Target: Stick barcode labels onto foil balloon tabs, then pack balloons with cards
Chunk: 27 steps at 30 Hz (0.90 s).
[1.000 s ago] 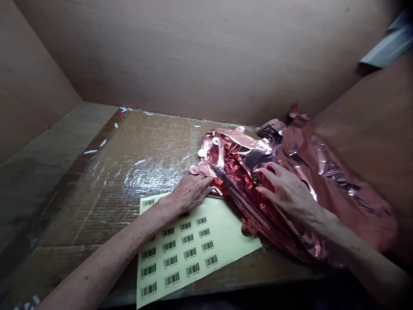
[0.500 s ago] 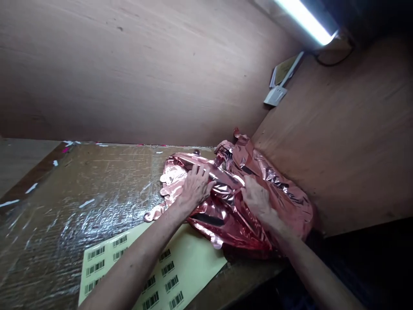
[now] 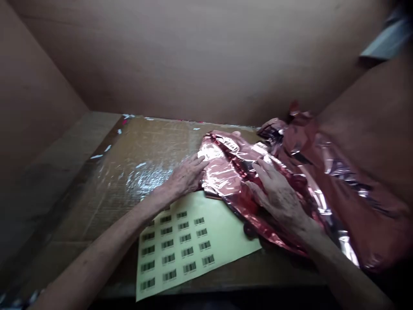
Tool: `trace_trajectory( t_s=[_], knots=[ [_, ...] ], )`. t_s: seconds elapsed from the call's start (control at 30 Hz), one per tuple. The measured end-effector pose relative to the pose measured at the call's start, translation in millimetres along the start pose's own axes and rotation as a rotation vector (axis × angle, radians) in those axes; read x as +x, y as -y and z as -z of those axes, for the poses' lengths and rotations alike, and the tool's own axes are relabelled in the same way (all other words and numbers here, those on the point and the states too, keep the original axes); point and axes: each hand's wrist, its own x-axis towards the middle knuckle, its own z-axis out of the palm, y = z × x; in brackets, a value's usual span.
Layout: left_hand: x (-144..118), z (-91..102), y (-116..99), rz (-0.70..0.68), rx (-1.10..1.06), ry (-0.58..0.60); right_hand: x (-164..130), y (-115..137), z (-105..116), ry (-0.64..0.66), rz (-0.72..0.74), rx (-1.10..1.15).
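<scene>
A crumpled, shiny pink foil piece (image 3: 222, 172), which looks like a flat foil balloon, lies on the work surface. My left hand (image 3: 187, 174) is at its left edge, fingers stretched out and touching the foil; the thumb side is partly hidden. Over the middle of the same foil rests my right hand (image 3: 279, 196), its fingers apart and nothing gripped. More pink foil (image 3: 358, 202) is heaped on the right against the side wall, with a bunched end at the back. Under the left hand and forearm sits a pale yellow sheet of barcode labels (image 3: 226, 228), partly covered by the foil.
The surface is brown board covered with clear tape (image 3: 155, 137), with white scraps (image 3: 141, 165) stuck along its left side. Wooden walls (image 3: 206, 64) enclose it at the back, left and right. A blurred pale object (image 3: 387, 41) is mounted at the upper right.
The view has turned left. My left hand has moved from on top of the foil to its left edge. My right hand has let go of the foil and its fingers have spread.
</scene>
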Motion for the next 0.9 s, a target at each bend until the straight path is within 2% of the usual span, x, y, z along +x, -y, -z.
trace_trajectory(
  t_s=[0.07,0.13,0.2,0.27,0.37,0.5,0.73,0.9],
  knots=[
    [-41,13.1,8,0.049,-0.019,0.039,4,43,3,0.04,0.106,0.137],
    [-70,16.7,9,0.085,-0.009,0.077,6,85,-4,0.157,0.233,0.247],
    [-85,11.5,5,0.116,0.023,0.103,5,115,-20,0.243,0.311,0.314],
    [-91,1.9,0,0.148,0.064,0.104,4,130,-38,0.26,0.322,0.35],
    [-91,-11.0,-5,0.196,0.121,0.08,1,137,-55,0.214,0.311,0.351],
    [-92,-16.4,-4,0.192,0.146,0.047,-3,138,-57,0.157,0.392,0.345],
    [-94,-13.7,-3,0.178,0.125,0.033,7,134,-53,0.317,0.343,0.446],
    [-94,-13.0,-3,0.18,0.099,0.036,9,139,-56,0.284,0.287,0.346]
  ],
)
